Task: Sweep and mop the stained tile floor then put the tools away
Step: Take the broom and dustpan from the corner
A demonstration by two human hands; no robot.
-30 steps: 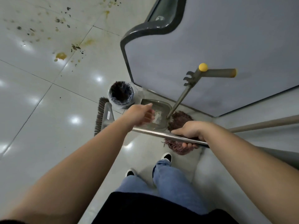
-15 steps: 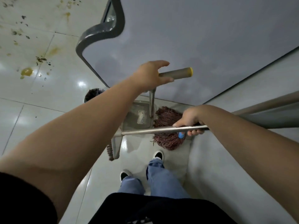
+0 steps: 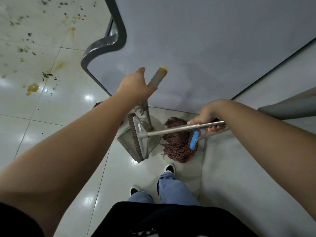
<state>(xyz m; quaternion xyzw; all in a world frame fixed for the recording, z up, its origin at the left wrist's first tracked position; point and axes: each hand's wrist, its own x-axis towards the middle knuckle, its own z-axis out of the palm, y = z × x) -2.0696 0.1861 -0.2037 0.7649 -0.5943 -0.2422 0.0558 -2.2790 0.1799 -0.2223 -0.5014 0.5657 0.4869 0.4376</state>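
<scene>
My left hand (image 3: pixel 135 86) grips the grey, yellow-capped handle (image 3: pixel 158 76) of the upright dustpan (image 3: pixel 136 139), which stands on the tile floor. My right hand (image 3: pixel 207 116) grips the metal shaft (image 3: pixel 172 130) of the broom, whose grey head with brown bristles (image 3: pixel 136 139) hangs over the dustpan's tray. Just right of them lies a reddish-brown mop head (image 3: pixel 177 146) with a blue clamp (image 3: pixel 194 140), close to the wall corner. Yellow-brown stains and dark crumbs (image 3: pixel 33 87) spread over the white tiles at the upper left.
A large grey panel with a dark curved edge (image 3: pixel 104 47) stands right behind the tools. A grey wall (image 3: pixel 239 168) runs along the right. My two shoes (image 3: pixel 168 168) stand just in front of the mop. A dark bin (image 3: pixel 98 104) peeks out behind my left forearm.
My left hand has closed round the dustpan handle and tilted it upward. The broom head has swung over the dustpan. The view has shifted right, hiding most of the bin.
</scene>
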